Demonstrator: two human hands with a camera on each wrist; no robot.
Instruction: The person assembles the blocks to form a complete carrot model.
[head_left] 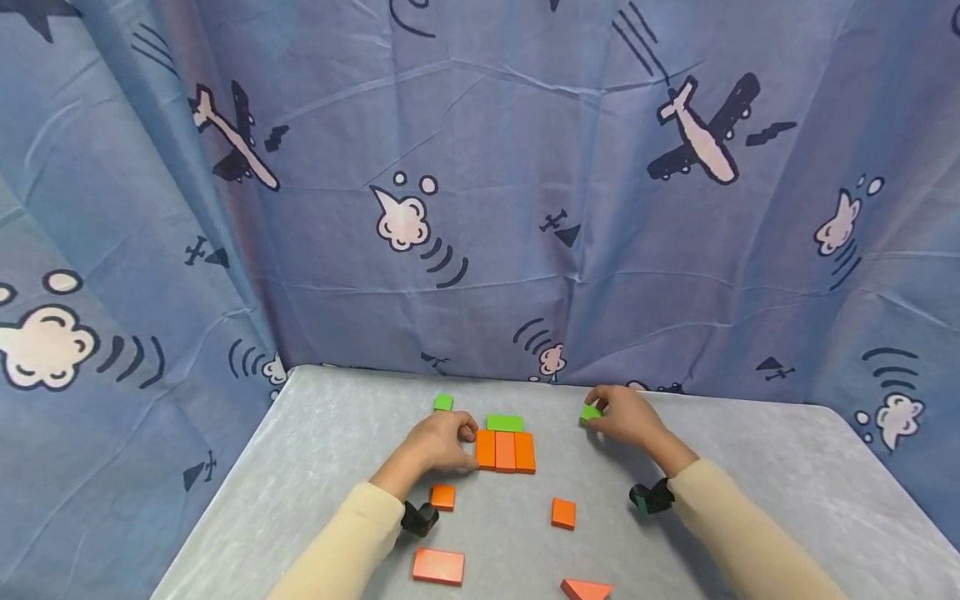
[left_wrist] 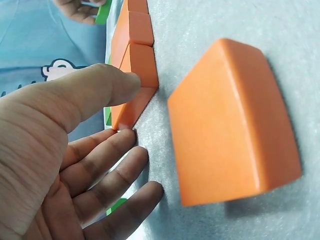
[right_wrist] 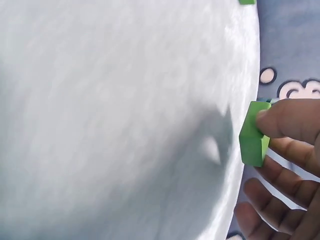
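Observation:
Three orange rectangular blocks lie side by side on the table, with a green rectangular block along their far end. My left hand is at the left side of this row. Its thumb touches the near corner of the leftmost orange block, while the other fingers stay loosely extended beside it. Over the table's far part, my right hand pinches a small green block between thumb and fingers. A second small green block lies just beyond my left hand.
Nearer me are a small orange square block, another orange square block, a pinkish-orange rectangular block and a triangular block. A blue curtain printed with airplanes hangs behind the pale table.

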